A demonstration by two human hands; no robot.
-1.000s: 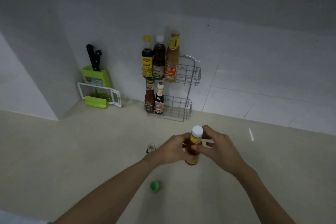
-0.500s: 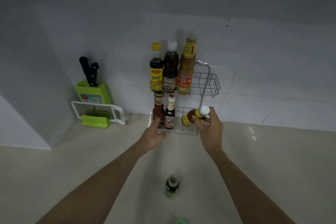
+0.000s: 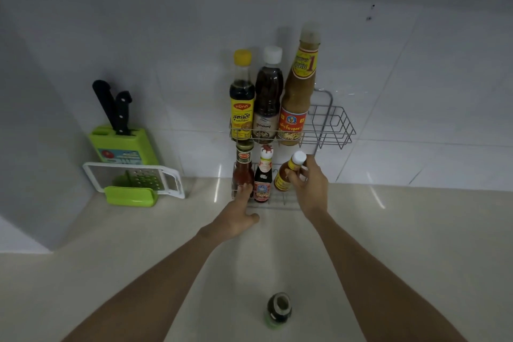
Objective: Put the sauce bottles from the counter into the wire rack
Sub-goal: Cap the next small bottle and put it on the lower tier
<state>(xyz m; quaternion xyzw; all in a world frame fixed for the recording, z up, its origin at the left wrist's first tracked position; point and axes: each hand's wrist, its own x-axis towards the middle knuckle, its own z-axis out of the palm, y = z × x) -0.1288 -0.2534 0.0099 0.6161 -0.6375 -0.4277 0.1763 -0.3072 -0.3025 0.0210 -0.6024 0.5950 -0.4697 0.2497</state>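
Note:
A two-tier wire rack (image 3: 337, 130) stands against the tiled wall. Three tall bottles fill its upper shelf; a red sauce bottle (image 3: 243, 172) and a dark bottle (image 3: 262, 180) stand in the lower shelf. My right hand (image 3: 309, 189) grips a small orange sauce bottle (image 3: 287, 173) with a white cap, tilted, inside the lower shelf to the right of the dark bottle. My left hand (image 3: 238, 216) rests with its fingers on the rack's lower front wire by the red bottle. A small dark uncapped bottle (image 3: 279, 309) stands on the counter between my forearms.
A green knife block (image 3: 122, 144) with two black-handled knives stands at the left against the wall, a white and green grater (image 3: 133, 183) leaning in front of it. A grey wall corner juts out at the far left. The beige counter (image 3: 416, 244) stretches right.
My right hand has carried the orange bottle from above the counter into the rack's lower shelf. My left hand let go of it and moved to the rack's front wire.

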